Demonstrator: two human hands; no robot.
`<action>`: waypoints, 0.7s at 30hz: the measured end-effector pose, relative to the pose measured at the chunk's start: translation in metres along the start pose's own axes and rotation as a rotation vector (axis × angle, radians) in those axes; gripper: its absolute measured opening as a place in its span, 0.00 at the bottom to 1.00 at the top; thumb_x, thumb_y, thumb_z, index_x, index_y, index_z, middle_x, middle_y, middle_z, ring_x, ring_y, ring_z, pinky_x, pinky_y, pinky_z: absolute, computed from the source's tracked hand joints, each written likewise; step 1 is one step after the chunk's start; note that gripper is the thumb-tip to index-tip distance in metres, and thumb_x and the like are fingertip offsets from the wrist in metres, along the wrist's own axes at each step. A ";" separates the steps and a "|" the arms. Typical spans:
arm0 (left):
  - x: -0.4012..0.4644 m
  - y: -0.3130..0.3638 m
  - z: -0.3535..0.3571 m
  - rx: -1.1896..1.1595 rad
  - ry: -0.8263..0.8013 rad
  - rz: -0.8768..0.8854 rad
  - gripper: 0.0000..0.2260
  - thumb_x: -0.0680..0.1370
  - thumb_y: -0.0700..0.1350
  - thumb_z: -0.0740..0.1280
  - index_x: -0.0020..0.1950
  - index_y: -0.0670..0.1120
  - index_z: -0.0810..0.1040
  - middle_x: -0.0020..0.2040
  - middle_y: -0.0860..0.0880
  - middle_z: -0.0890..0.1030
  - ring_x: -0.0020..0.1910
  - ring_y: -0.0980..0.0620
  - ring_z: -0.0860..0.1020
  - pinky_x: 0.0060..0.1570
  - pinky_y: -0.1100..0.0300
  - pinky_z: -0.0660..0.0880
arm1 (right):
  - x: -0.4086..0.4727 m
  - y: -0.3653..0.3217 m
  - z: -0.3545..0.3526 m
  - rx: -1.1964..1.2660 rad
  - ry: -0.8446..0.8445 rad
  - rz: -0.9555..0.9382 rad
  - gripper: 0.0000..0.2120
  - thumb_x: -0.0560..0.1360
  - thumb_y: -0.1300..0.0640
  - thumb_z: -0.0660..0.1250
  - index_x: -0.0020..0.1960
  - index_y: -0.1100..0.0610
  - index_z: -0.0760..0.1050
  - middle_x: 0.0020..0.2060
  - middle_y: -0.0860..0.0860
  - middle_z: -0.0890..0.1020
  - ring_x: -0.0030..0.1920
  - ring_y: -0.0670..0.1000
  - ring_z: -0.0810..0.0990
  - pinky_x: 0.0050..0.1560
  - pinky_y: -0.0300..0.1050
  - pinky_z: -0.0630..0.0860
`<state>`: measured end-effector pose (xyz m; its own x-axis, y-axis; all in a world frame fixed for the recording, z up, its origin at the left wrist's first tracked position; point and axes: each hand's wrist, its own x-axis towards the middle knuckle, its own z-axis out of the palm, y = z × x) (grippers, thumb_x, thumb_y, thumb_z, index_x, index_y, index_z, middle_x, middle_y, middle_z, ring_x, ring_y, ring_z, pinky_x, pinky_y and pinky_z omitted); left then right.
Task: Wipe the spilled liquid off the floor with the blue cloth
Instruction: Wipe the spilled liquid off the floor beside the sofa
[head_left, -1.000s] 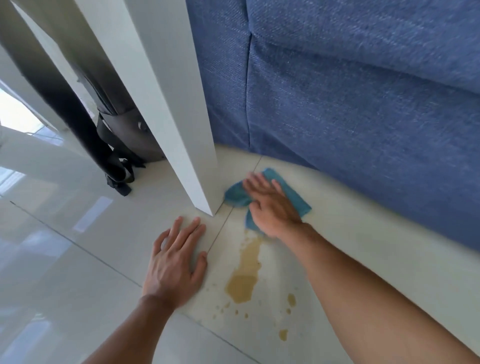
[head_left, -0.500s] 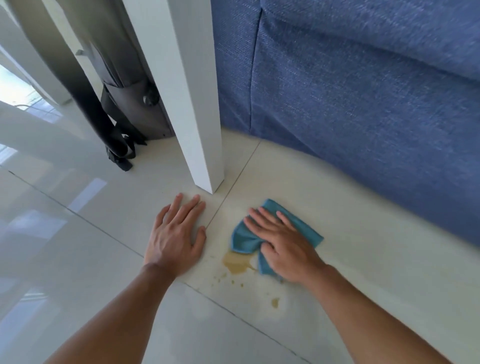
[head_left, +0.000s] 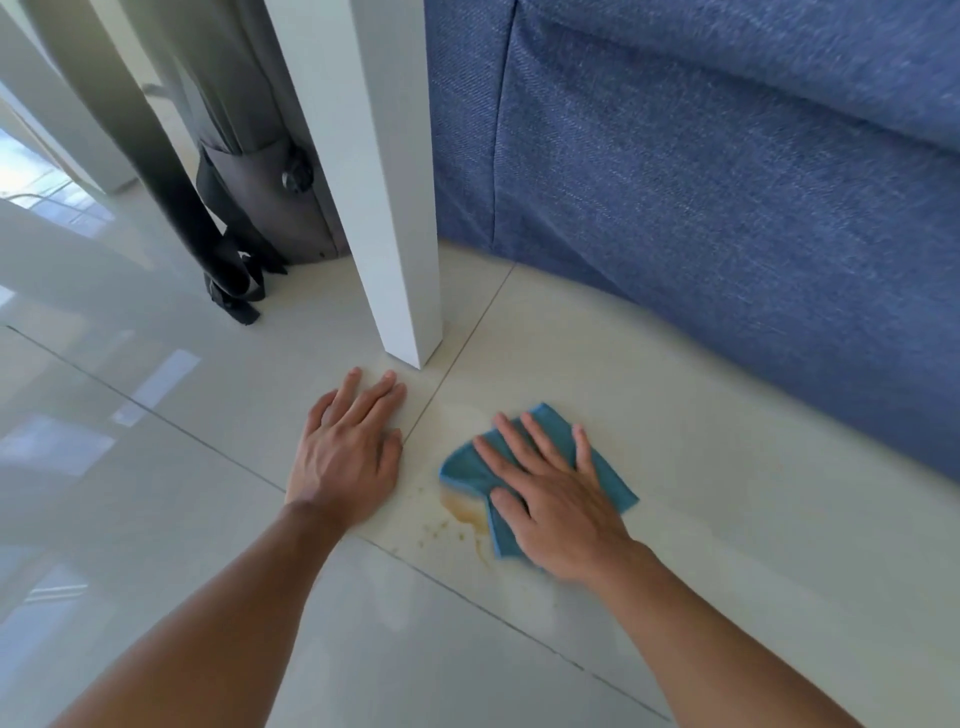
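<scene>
While right hand (head_left: 558, 512) flattens it, blue cloth (head_left: 602, 475) seemingly lies rumpled—long axis unclear.

Two bare hands are lying flat on the glossy pale tiled floor (head_left: 156, 467), the left hand (head_left: 345, 460) in front of the one square white wooden leg (head_left: 384, 197), the right hand (head_left: 556, 499) to the right of that leg. One crumpled blue cloth (head_left: 465, 467) is showing under the right hand. One brown puddle of spilled liquid (head_left: 462, 509) is touching the cloth. One blue fabric sofa (head_left: 727, 182) is standing right of the leg, and one grey bag (head_left: 260, 208) left of it.
</scene>
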<state>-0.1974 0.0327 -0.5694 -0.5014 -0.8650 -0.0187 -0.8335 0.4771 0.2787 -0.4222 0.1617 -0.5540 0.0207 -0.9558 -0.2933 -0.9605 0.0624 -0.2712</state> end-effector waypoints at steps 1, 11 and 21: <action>0.001 -0.001 0.001 -0.019 0.004 0.003 0.23 0.81 0.52 0.51 0.76 0.54 0.66 0.78 0.56 0.64 0.80 0.50 0.54 0.76 0.51 0.54 | 0.011 -0.005 -0.001 -0.008 0.010 0.044 0.27 0.84 0.42 0.44 0.81 0.39 0.42 0.81 0.40 0.37 0.79 0.45 0.31 0.76 0.64 0.30; -0.034 -0.018 0.000 -0.094 -0.011 0.031 0.25 0.80 0.47 0.48 0.78 0.52 0.63 0.79 0.56 0.62 0.80 0.53 0.55 0.78 0.56 0.47 | -0.015 -0.036 0.018 -0.018 0.016 -0.121 0.27 0.83 0.39 0.41 0.81 0.38 0.46 0.82 0.41 0.42 0.80 0.46 0.35 0.78 0.60 0.35; -0.032 -0.021 0.001 -0.121 0.015 0.044 0.28 0.76 0.43 0.48 0.76 0.51 0.66 0.78 0.55 0.65 0.79 0.51 0.57 0.78 0.55 0.49 | -0.027 -0.061 0.037 -0.015 0.087 -0.089 0.27 0.82 0.42 0.49 0.81 0.40 0.52 0.83 0.44 0.49 0.82 0.51 0.43 0.79 0.60 0.41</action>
<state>-0.1642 0.0506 -0.5757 -0.5325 -0.8463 0.0106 -0.7761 0.4933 0.3927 -0.3538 0.1946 -0.5636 0.0822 -0.9787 -0.1880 -0.9600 -0.0271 -0.2787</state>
